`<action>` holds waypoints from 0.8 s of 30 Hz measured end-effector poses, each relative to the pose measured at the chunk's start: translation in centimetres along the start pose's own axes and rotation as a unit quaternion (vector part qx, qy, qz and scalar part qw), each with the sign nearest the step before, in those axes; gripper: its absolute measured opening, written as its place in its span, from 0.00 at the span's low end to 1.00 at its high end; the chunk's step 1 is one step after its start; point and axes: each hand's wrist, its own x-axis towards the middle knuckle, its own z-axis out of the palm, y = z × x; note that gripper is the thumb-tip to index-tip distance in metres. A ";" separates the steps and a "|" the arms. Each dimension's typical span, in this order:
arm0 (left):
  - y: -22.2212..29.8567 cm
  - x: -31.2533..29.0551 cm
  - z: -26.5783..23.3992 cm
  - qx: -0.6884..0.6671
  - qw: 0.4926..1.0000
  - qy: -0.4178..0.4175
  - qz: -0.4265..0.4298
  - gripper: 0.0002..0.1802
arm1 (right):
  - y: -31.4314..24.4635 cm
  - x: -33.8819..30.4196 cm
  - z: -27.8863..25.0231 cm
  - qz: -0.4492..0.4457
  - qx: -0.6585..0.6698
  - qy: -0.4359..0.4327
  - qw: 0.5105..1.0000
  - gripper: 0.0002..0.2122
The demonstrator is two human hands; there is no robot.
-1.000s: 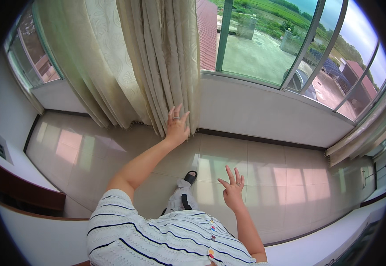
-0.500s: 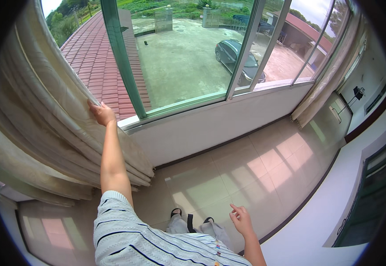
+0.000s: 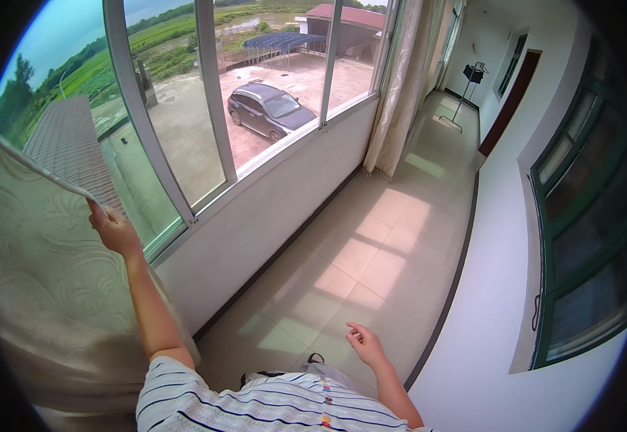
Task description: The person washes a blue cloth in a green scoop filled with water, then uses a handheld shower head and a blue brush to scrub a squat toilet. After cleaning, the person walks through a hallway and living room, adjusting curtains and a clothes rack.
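At the left, my left hand point(image 3: 115, 229) grips the edge of a cream patterned curtain point(image 3: 47, 237), its fingers closed round the hem. The cloth stretches from that hand toward the left rim and hangs down beside my arm. Behind the hand, the sliding window point(image 3: 138, 108) shows glass panes in pale frames. My right hand point(image 3: 366, 345) hovers over the tiled floor, low and right of the middle. Nothing is in it; its fingers are loosely bent and apart.
A second cream curtain point(image 3: 392, 101) hangs at the window's far end. Along the right runs a white wall with a green-framed window point(image 3: 579, 216). Farther down the corridor stand a thin rack point(image 3: 464, 93) and a brown door point(image 3: 511, 101). Outside, a dark car point(image 3: 270, 108) is parked.
The view has turned to the right, along the corridor. My left hand still holds the curtain's edge, and the cloth is now spread flatter, with fewer folds. My right hand stays free.
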 end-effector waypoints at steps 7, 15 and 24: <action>26.0 -6.5 21.0 -0.184 0.977 -0.061 0.087 0.27 | -0.9 16.3 -12.2 -0.078 0.005 -0.002 0.997 0.14; 51.1 -20.9 43.7 -0.282 0.909 -0.299 0.069 0.32 | -0.8 35.9 -25.0 -0.091 0.031 0.006 0.995 0.14; 77.0 -31.8 63.8 -0.366 0.783 -0.489 0.119 0.32 | 2.3 52.4 -42.9 -0.044 0.026 0.095 0.994 0.13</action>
